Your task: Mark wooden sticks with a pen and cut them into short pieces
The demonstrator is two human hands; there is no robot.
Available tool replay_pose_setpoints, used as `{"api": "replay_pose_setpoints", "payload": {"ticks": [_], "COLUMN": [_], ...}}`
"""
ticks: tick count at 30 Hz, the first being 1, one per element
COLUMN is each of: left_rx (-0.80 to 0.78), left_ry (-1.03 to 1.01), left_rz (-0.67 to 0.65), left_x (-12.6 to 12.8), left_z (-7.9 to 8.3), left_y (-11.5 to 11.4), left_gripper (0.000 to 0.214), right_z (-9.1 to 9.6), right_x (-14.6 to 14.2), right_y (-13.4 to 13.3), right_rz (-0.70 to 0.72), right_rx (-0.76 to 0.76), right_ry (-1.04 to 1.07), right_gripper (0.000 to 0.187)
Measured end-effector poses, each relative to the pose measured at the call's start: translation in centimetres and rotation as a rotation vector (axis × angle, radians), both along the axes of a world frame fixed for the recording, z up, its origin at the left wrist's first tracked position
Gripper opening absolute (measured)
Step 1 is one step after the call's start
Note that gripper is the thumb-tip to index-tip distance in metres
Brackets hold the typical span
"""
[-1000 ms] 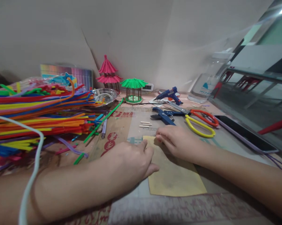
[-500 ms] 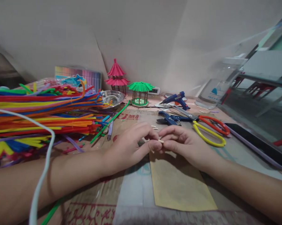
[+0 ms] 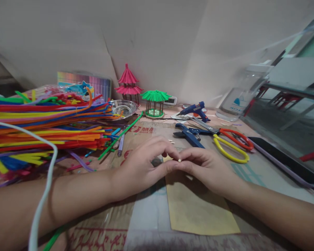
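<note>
My left hand (image 3: 143,165) and my right hand (image 3: 206,167) meet fingertip to fingertip just above a tan sheet of paper (image 3: 198,205). Together they pinch a small pale wooden stick (image 3: 179,160), whose round end shows between the fingers. Both hands are closed in a pinch. Two more short sticks (image 3: 171,141) lie on the cardboard just behind the hands.
A big heap of coloured pipe cleaners (image 3: 47,129) fills the left. Behind the hands lie blue pliers (image 3: 189,134), red-and-yellow scissors (image 3: 231,144) and a blue glue gun (image 3: 195,109). A pink pagoda model (image 3: 128,83), a green pavilion model (image 3: 155,101) and a metal bowl (image 3: 123,108) stand at the back. A dark phone (image 3: 284,158) is at the right.
A second ago both hands lay flat on the tan sheet. They have risen and come together, pinching the small stick, which has turned end-on between the fingertips.
</note>
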State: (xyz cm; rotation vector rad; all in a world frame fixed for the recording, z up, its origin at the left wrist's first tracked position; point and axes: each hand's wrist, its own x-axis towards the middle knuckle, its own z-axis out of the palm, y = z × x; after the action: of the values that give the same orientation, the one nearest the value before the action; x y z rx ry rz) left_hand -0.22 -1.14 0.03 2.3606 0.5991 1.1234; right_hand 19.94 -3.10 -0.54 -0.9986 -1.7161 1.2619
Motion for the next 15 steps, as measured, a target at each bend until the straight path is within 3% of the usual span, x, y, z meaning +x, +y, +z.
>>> {"api": "replay_pose_setpoints", "payload": {"ticks": [10, 15], "left_rx": [-0.001, -0.149], "left_ry": [-0.026, -0.019], "left_rz": [0.007, 0.132], "left_x": [0.12, 0.44], "left_z": [-0.05, -0.02], "left_y": [0.07, 0.38], "left_gripper": [0.002, 0.013], "right_z": [-0.32, 0.22], "right_x": [-0.01, 0.39], "right_y": [-0.25, -0.25], "right_rz": [0.016, -0.164], "right_rx": [-0.031, 0.002], "right_ry": [0.035, 0.122], "right_gripper": [0.009, 0.014]}}
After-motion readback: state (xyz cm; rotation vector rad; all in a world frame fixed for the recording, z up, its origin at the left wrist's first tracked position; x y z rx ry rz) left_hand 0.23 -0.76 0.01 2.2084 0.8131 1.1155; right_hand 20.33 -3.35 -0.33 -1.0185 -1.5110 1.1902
